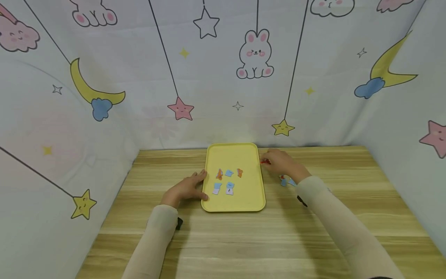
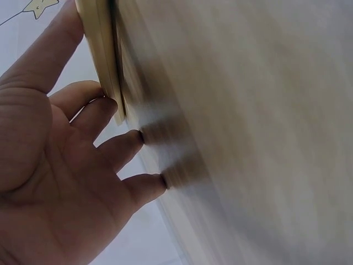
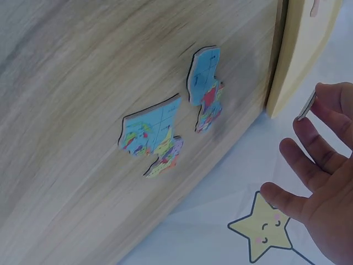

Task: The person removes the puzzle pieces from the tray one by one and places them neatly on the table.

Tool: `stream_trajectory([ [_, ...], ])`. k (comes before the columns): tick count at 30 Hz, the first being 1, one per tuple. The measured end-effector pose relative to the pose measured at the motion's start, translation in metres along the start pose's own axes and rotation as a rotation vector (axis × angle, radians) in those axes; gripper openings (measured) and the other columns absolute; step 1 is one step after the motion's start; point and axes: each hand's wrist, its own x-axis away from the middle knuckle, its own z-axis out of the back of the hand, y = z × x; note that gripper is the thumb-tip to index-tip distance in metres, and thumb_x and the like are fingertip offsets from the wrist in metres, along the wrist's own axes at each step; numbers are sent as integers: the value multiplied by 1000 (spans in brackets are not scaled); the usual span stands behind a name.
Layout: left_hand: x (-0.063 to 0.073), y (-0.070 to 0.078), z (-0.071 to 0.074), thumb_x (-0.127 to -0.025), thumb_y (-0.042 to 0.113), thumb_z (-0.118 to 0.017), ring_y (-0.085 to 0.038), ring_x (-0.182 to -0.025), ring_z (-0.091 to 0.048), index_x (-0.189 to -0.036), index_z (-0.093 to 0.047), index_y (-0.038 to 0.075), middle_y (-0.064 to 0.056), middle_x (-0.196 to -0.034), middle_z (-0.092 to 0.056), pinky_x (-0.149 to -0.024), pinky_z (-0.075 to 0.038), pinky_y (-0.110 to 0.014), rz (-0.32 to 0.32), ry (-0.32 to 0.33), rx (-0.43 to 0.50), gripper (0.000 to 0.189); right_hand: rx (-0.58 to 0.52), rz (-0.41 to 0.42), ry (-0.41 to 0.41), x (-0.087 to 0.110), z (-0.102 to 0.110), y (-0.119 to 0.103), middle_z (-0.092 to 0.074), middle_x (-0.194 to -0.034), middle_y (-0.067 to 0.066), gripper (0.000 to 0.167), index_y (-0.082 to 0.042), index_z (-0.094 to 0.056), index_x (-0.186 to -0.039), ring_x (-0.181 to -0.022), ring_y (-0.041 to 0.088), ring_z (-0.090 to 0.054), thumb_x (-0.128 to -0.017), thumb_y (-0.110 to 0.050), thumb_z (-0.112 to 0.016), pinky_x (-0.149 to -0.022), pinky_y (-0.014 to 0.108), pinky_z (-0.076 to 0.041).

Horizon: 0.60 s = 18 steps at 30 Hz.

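My right hand (image 1: 279, 161) pinches a small red puzzle piece (image 1: 266, 161) between thumb and fingers, just beyond the right rim of the yellow tray (image 1: 244, 199). Seen edge-on in the right wrist view, that puzzle piece (image 3: 307, 106) is thin, and the other fingers spread loosely. Along the tray's left side, my left hand (image 1: 186, 189) touches the rim with thumb and fingers stretched out. Several puzzle pieces lie in the tray, among them an orange piece (image 1: 219, 174), a blue piece (image 1: 229, 173) and a blue-and-white piece (image 1: 216, 188).
On the wooden table (image 1: 223, 244), right of the tray, lie two map-printed puzzle pieces, a larger blue one (image 3: 149, 132) and a narrower one (image 3: 205, 88). Behind the table hangs a white curtain (image 1: 223, 85) printed with stars, moons and rabbits.
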Motion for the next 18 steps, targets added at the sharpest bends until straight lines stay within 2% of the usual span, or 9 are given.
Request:
stream_trajectory([
  [4,0,0,0,-85,35,-91,-40,-162,-4,-169,-22,10,-6,-176,-15,-127,-5,-65,2,-3,10,111,-9,1,1,5,3,1,-61,-93,5,14,-4,-75,-111,-81,22,-48,-104,-7,-64,-69,37,-42],
  [7,0,-1,0,-85,35,-91,-40,-162,-5,-169,-22,9,-7,-176,-15,-127,-5,-65,-4,-4,7,111,-22,0,-7,9,5,4,-58,-89,5,12,-5,-74,-105,-79,21,-46,-104,-6,-63,-69,37,-41],
  [14,0,0,0,-85,36,-90,-39,-162,-5,-169,-22,10,-6,-176,-15,-127,-4,-65,-2,-4,1,111,-52,-40,-10,20,6,13,-64,-103,10,22,2,-73,-120,-85,22,-52,-103,-9,-66,-77,41,-50],
  [18,1,2,0,-85,36,-90,-39,-162,-5,-169,-23,11,-5,-176,-15,-127,-5,-65,9,-1,1,111,-67,-47,-4,26,6,17,-65,-107,14,24,4,-71,-121,-88,24,-56,-101,-9,-68,-80,44,-53],
])
